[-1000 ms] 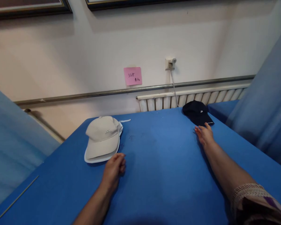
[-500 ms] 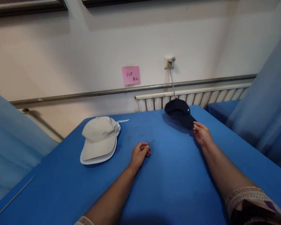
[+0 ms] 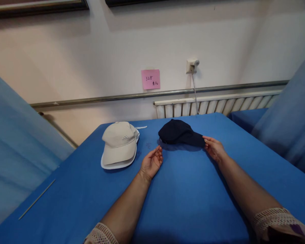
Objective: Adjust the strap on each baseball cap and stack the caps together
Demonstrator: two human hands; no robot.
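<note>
In the foreground, lace-edged cuffs [image 3: 101, 234] are worn on both forearms; were one dragged across the blue-covered counter [image 3: 190, 200], the covering could be rucked. At the left side, a thin stick [image 3: 37, 199] is laid near the edge, from which it could be rolled by such a tug. The left hand [image 3: 151, 163] is held palm inward and upward, its fingers [image 3: 158, 155] loosely cupped, a little spread and closed on nothing, just before the dark crown. If it is lifted carelessly, that crown could be bumped.

By the right hand [image 3: 214, 148], the end of a brim is pinched between thumb and fingers. The dark cap [image 3: 178, 130] is thus gripped at one end only, over the far middle of the counter, its crown to the left; whether the crown touches the covering cannot be told. With so small a hold, the crown could be swung or dropped by its own weight, or the brim pulled free.

To the left, a pale cap [image 3: 117, 137] is stacked on a white-edged cap [image 3: 120, 165]; a sideways knock could set the two askew. A strap [image 3: 141, 127], extended toward the dark crown, could be trapped beneath it. Behind stands a radiator [image 3: 176, 110], toward which a cap pushed too far could be lost.
</note>
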